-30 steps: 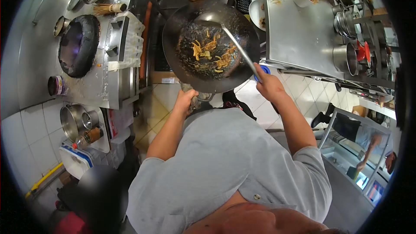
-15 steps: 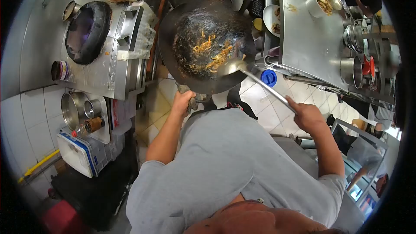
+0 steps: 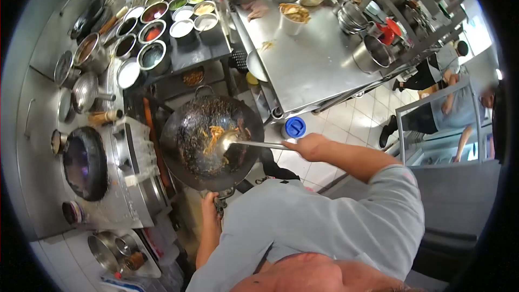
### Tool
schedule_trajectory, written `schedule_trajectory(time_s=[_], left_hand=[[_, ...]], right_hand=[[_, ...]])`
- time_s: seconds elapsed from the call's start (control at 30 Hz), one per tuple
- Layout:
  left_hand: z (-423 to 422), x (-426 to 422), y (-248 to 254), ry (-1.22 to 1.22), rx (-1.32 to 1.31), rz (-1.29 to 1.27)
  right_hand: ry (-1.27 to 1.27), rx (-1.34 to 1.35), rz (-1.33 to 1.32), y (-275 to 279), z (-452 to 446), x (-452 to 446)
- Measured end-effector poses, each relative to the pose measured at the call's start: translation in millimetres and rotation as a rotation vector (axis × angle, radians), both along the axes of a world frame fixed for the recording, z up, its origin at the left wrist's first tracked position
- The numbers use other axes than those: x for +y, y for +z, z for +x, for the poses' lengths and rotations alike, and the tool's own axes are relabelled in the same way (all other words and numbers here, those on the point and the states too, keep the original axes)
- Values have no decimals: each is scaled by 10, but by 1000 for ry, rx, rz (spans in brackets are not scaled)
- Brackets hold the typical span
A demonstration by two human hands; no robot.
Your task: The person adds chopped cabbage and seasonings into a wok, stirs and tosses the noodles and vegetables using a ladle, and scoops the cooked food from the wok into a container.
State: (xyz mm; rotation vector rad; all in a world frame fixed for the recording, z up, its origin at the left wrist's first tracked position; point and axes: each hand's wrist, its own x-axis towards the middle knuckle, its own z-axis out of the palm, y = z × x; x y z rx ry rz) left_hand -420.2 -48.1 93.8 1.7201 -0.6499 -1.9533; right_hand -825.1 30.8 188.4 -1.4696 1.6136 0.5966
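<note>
A large blackened wok (image 3: 186, 151) is in front of me, tilted toward the camera, with shreds of browned food (image 3: 213, 136) inside it. My left hand (image 3: 210, 205) is closed at the near loop handle of the wok, partly hidden by what looks like a dark cloth. My right hand (image 3: 308, 146) is wrapped round the long handle of a metal ladle (image 3: 254, 144). The ladle's bowl is inside the wok, against the food.
Several seasoning pots (image 3: 153, 57) stand at the back left. A second wok (image 3: 85, 163) lies on the left stove. Beyond the wok is a steel table (image 3: 308, 70) bearing bowls. A blue lid (image 3: 294, 127) shows low beside it. People (image 3: 432, 75) stand at the right.
My view has swung, so the wok appears lower and further left, and the seasoning pots have come into sight. The ladle's bowl has shifted from the wok's near right side onto the food.
</note>
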Motion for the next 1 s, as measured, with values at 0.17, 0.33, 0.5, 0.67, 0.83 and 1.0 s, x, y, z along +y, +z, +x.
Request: schedule_trajectory(time_s=[0.17,0.33,0.5,0.67,0.83,1.0], left_hand=[[-145,-20,227,-95,-98,-36],[-75,4,207,-75,-26,-36],[-51,76,-120,16,3,-13],[-162,179,-254,113,126,-134],[-200,46,-180,85,135,-135],[-145,62,-233,61,156,-22]], right_hand=[[24,-45,-74,526,-372,0],[128,114,-58,531,-609,-60],[-110,-59,-319,-471,-374,-166],[-442,-123,-489,-825,247,-246],[-483,-314,-457,-811,489,-267],[-340,-201,-333,-492,401,-181]])
